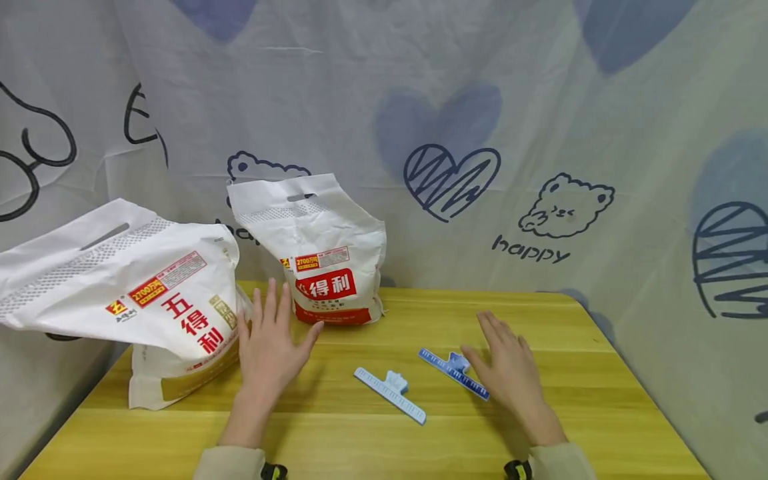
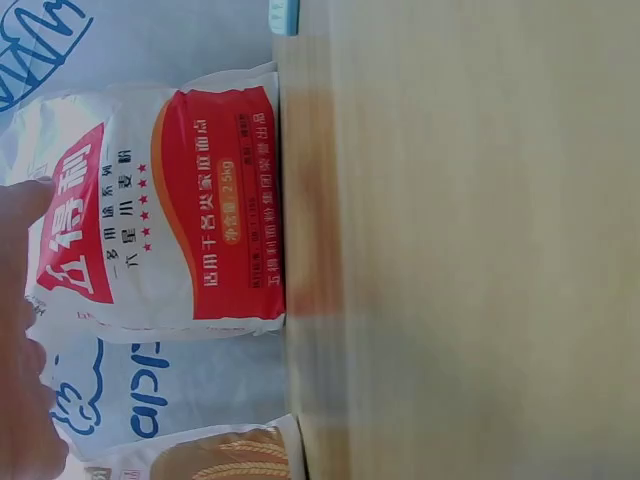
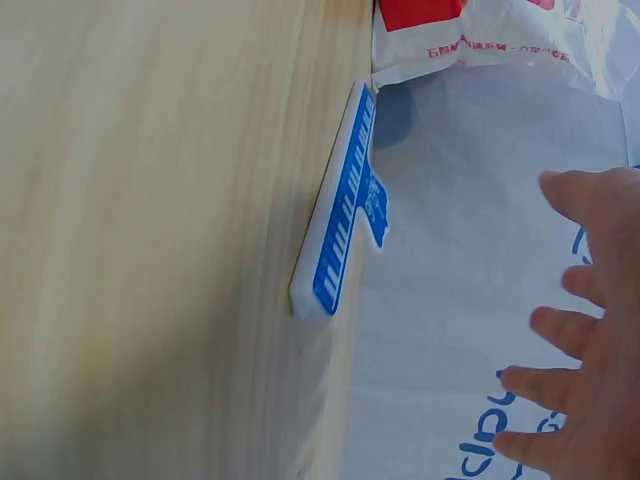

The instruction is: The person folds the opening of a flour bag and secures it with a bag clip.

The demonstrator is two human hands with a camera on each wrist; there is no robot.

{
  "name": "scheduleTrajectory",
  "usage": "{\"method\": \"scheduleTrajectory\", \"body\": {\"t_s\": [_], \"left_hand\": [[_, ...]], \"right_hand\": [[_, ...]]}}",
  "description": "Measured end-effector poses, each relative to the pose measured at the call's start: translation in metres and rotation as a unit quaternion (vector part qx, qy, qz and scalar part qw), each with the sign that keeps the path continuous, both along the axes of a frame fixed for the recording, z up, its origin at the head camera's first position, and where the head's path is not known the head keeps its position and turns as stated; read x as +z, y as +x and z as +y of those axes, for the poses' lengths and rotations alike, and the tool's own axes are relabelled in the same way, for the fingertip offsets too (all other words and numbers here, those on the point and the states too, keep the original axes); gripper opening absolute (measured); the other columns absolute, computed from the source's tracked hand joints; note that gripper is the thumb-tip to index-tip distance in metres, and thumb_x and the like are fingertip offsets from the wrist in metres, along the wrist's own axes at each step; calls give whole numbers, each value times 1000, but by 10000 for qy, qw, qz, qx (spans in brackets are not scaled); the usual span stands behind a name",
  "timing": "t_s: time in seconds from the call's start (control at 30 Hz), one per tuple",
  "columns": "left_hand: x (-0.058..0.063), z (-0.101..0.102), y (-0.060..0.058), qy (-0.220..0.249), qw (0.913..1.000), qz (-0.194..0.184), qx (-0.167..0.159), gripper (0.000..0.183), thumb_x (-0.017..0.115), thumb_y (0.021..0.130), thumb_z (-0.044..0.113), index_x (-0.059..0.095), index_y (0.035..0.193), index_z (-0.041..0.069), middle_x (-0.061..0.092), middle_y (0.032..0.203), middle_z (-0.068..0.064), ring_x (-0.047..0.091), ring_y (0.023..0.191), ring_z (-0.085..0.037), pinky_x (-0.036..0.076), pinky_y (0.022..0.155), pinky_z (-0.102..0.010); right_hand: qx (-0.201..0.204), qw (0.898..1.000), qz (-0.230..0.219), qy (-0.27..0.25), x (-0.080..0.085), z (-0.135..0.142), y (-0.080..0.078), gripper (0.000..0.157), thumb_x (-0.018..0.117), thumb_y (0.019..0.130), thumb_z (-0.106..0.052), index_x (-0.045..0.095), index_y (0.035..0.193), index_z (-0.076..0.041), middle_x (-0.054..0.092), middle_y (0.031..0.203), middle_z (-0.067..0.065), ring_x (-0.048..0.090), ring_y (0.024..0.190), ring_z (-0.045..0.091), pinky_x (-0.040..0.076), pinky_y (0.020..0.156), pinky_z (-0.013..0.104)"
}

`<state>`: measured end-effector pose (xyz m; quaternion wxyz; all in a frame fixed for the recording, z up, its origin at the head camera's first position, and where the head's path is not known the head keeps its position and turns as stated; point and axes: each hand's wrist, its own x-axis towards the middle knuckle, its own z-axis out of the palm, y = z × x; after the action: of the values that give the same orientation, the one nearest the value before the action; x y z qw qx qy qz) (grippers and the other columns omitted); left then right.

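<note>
My left hand (image 1: 270,353) is held up with its fingers spread, beside a white flour bag (image 1: 162,280) that leans to the left. A second flour bag (image 1: 345,233) with a red label stands upright behind it; in the left wrist view my left thumb overlaps that bag's front. My right hand (image 1: 510,370), fingers extended, hovers at the right end of a dark blue ruler-shaped bag clip (image 1: 443,365). The right wrist view shows a gap between this clip (image 3: 345,210) and the fingers. A light blue bag clip (image 1: 384,389) lies between both hands.
The yellow wood-grain table (image 1: 336,453) carries the bags and clips. Behind it hangs a pale cloth (image 1: 354,120) printed with hearts and bears, close to the table's back edge. The left bag's handle end reaches past the table's left side.
</note>
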<state>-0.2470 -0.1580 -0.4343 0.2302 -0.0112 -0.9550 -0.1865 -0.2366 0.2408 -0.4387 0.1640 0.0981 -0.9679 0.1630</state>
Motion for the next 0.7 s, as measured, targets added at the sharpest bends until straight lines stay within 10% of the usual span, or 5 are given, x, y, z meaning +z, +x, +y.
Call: {"method": "scheduleTrajectory", "body": {"t_s": [0.4, 0.7], "left_hand": [[10, 4, -16, 306, 9924, 1188, -3, 92, 60, 98, 58, 22, 166, 11, 5, 175, -7, 2, 161, -32, 8, 125, -65], [7, 7, -33, 355, 9913, 1262, -73, 93, 61, 97, 56, 17, 167, 13, 6, 175, -7, 3, 161, -31, 4, 127, -60]], "right_hand": [[479, 9880, 1349, -574, 7, -24, -11, 65, 67, 101, -32, 45, 156, -4, 43, 161, 18, 49, 141, 43, 42, 113, 61], [971, 9679, 2160, -837, 17, -53, -27, 64, 70, 98, -26, 48, 154, -6, 44, 161, 16, 53, 138, 41, 46, 109, 60]]}}
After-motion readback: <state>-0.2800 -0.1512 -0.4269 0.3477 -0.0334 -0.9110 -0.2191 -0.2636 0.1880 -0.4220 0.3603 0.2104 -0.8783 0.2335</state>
